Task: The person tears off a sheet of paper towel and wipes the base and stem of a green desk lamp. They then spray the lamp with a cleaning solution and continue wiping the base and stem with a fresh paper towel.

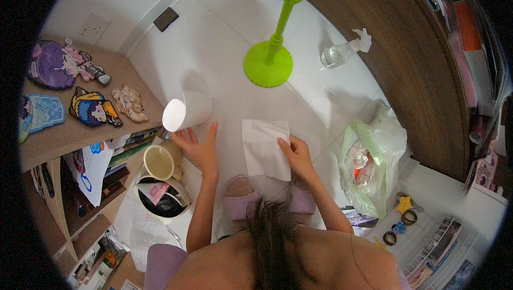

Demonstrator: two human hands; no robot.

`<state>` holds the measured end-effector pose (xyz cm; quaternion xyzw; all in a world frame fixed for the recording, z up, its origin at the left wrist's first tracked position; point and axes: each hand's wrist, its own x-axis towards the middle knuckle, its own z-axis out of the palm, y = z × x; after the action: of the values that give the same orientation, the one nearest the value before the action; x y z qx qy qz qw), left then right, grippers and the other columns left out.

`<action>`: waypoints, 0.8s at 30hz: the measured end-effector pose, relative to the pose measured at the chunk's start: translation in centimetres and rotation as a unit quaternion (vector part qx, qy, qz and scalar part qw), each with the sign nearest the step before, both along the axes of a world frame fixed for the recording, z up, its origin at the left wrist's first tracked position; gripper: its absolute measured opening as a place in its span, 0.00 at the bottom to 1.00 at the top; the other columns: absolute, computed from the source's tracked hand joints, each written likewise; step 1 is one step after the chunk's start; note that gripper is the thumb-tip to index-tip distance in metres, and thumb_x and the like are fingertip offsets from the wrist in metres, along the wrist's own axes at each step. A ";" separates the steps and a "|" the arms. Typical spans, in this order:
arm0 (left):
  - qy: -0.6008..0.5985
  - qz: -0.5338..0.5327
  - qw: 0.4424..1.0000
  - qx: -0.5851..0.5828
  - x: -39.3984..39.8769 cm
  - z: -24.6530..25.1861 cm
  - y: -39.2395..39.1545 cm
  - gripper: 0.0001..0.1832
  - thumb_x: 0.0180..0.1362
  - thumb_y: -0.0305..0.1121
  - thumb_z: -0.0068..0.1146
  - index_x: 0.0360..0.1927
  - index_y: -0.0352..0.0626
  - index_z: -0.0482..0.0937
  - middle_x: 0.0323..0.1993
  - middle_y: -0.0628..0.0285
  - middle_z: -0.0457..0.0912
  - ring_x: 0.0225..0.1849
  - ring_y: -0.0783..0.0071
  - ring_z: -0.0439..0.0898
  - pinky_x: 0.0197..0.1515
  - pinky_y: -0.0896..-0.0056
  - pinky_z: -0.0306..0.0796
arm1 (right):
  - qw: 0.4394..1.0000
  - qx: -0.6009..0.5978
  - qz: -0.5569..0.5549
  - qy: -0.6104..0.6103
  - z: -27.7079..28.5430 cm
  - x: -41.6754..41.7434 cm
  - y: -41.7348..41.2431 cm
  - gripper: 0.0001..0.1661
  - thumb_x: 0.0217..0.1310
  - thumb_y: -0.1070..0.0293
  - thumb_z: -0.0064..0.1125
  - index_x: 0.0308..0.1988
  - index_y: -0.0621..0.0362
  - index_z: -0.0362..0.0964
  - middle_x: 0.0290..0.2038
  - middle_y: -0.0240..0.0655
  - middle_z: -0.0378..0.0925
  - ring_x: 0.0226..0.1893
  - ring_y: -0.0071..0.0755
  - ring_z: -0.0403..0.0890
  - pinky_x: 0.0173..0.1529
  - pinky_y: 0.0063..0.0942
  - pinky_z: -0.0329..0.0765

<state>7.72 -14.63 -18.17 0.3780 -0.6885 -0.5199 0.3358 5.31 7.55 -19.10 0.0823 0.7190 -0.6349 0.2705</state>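
Observation:
My right hand [296, 154] pinches the right edge of a white tissue or cloth [264, 148], which hangs spread flat above the floor. To its left, my left hand [200, 146] has its thumb and fingers apart, with the palm towards a white cylindrical container [190, 109]. That container leans to the left, its pale round end facing up. The fingertips are just below it; whether they touch it cannot be told. A cream mug [159, 162] stands below and left of my left hand, beside a dark-lined round bin [163, 202] with a pink and white packet in it.
A green stand with a round base [267, 64] is ahead on the tiled floor. A clear spray bottle [338, 54] stands by the brown cabinet. An opened plastic bag [366, 170] lies to the right. Bead figures [94, 107] rest on the left shelf. Purple slippers [240, 200] are below.

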 end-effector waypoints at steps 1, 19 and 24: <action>-0.016 0.012 1.000 -0.008 1.1 0.2 1.1 0.49 0.42 0.21 0.72 0.65 0.36 0.51 0.64 0.46 0.58 0.68 0.56 0.56 0.69 0.56 0.55 | 0.995 0.079 0.019 0.049 0.6 0.0 0.2 0.19 0.62 0.59 0.58 0.39 0.67 0.73 0.25 0.30 0.75 0.24 0.24 0.73 0.30 0.27 0.71; 0.068 -0.470 0.874 -0.100 -17.7 0.3 16.1 0.37 0.48 0.27 0.64 0.62 0.35 0.60 0.62 0.47 0.64 0.63 0.49 0.65 0.63 0.56 0.61 | 0.864 0.210 -0.138 0.437 5.3 -19.0 4.3 0.16 0.56 0.70 0.62 0.44 0.66 0.71 0.27 0.41 0.76 0.25 0.32 0.73 0.33 0.32 0.71; 0.083 -0.468 0.879 -0.046 -14.1 0.0 13.3 0.34 0.40 0.27 0.68 0.54 0.38 0.69 0.51 0.50 0.74 0.54 0.50 0.72 0.56 0.57 0.66 | 0.931 0.120 -0.113 0.324 9.6 -10.7 1.2 0.23 0.52 0.69 0.66 0.48 0.64 0.69 0.32 0.41 0.77 0.35 0.33 0.80 0.43 0.31 0.75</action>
<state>-6.40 -1.30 -18.19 -0.0490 -0.7782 -0.6133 0.1263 -5.43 8.70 -9.52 -0.0158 0.8246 -0.5620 -0.0626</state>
